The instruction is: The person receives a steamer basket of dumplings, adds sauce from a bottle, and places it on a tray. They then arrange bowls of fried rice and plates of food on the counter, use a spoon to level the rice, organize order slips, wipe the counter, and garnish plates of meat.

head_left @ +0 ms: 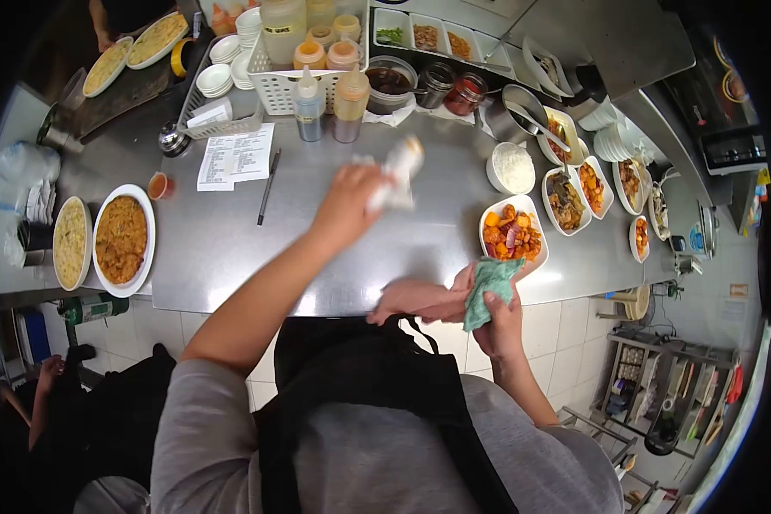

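My left hand [357,199] is raised over the steel counter [317,265], closed on a crumpled white cloth [396,178] smeared by motion, with a brownish patch at its far end. At the front edge, my right hand [503,324] grips a folded green cloth [491,287]. That cloth overlaps the near rim of a white bowl [535,258] of red-sauced chunks with onion [511,234]. Left of the green cloth, another bare hand or wrist [428,298] lies along the counter edge; whose it is I cannot tell.
White bowls of food [565,201] and a rice bowl [514,167] stand at right. Receipts [236,157], a pen [269,187] and squeeze bottles [349,104] lie toward the back. Oval dishes [122,240] line the left. Another person's arm [44,385] shows at lower left.
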### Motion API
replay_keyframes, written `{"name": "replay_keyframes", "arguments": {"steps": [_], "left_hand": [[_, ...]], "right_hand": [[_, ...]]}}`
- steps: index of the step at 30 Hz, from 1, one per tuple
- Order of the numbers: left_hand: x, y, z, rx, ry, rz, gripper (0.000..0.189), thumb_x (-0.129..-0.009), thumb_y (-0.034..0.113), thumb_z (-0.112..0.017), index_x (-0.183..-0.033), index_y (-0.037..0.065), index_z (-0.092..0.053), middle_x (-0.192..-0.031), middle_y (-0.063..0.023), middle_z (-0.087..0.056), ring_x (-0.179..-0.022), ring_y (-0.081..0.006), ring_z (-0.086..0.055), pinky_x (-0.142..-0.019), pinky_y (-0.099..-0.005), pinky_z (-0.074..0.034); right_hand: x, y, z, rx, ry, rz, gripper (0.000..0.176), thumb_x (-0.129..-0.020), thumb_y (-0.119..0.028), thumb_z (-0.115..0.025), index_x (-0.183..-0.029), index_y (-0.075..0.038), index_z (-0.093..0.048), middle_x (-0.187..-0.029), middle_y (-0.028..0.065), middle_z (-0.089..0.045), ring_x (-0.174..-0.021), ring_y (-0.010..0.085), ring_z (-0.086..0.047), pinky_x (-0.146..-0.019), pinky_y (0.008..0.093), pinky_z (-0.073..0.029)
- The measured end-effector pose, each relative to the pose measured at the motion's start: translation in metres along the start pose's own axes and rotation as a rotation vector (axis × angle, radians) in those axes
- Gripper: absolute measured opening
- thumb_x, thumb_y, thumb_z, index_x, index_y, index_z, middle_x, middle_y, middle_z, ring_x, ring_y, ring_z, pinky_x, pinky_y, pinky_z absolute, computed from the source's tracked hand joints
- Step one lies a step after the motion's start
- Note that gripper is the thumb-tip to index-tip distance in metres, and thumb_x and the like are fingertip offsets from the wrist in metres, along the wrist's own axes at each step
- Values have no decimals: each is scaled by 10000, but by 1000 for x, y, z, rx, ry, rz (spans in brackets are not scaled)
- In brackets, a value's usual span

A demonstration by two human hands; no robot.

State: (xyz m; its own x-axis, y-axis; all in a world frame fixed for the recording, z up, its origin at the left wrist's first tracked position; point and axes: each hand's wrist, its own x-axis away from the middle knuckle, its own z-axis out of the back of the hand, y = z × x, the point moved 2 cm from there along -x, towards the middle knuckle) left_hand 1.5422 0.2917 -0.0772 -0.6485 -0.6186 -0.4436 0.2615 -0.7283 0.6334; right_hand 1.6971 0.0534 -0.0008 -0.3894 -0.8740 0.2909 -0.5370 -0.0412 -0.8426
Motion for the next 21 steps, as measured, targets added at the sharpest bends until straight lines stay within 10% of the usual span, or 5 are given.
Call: {"name": "replay_keyframes", "arguments": {"steps": [4, 11, 14, 21], "left_hand": [[-16, -20, -32, -125, -110, -44, 482, -662, -5, -668, -1113, 164, -641, -1223, -82, -589, -1168, -329, -496, -1046, -450, -354], [120, 88, -38, 191, -606, -446, 553, -647, 124, -740, -1182, 216, -637, -1269, -27, -563, -1203, -292, -490, -1035, -404, -392], [101, 89, 5, 454, -508, -217, 573, -601, 70, -750, -1157, 164, -643, -1177, -62, -605, -1103, -302, -543, -964, -401, -435], [-19, 56, 63, 58, 120, -165, 548, -664, 41, -676, -1199, 143, -616, -1153, -137, -583, -1058, -355, -530, -920, -420, -430]], "right_hand": [[-32, -27, -20, 33, -89, 147, 607, -851, -332, -674, -1296, -8, -418, -1178, 126, -524, -1133, 232, -523, -977, 362, -441], [-111, -68, -79, 253, -40, 411, 448, -895, -109, -599, -1299, -23, -426, -1173, 86, -563, -1017, 180, -591, -878, 335, -489], [-177, -18, -60, 1056, 285, 795, 488, -823, -130, -670, -1237, -18, -436, -1103, 163, -570, -982, 274, -596, -840, 369, -481], [-199, 49, -53, 1532, 229, 622, 651, -774, -160, -723, -1339, -62, -412, -1385, 168, -436, -1279, 342, -437, -1015, 554, -366]]}}
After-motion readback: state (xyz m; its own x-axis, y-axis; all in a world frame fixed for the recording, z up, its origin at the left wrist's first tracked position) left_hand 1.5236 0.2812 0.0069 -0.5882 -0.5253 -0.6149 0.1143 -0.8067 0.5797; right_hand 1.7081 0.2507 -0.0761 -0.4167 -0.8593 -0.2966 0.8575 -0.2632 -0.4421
